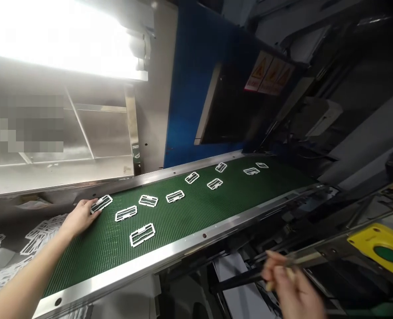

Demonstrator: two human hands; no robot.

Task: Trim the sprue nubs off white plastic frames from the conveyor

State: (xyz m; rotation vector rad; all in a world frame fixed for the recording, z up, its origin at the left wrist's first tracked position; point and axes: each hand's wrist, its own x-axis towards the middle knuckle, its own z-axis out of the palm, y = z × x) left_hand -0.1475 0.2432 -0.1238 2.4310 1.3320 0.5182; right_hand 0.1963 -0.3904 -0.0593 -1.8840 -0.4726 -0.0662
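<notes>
At the near left end of the green conveyor belt [170,221], my left hand [82,216] pinches the edge of a white plastic frame [106,201] with thin slats. Several similar white frames lie scattered along the belt; the closest to that hand are one frame [126,213] just to its right and another frame [142,235] nearer the front rail. My right hand [287,281] hangs in the air beyond the front rail, away from the belt. It is motion-blurred, with the fingers curled around something small and pale yellowish that I cannot make out.
White frames lie in a pile [42,235] left of the belt. A metal rail [183,243] edges the belt's front. A yellow box with a green button [387,254] stands at right. Behind rise a blue machine panel [188,110] and a bright lamp [60,40].
</notes>
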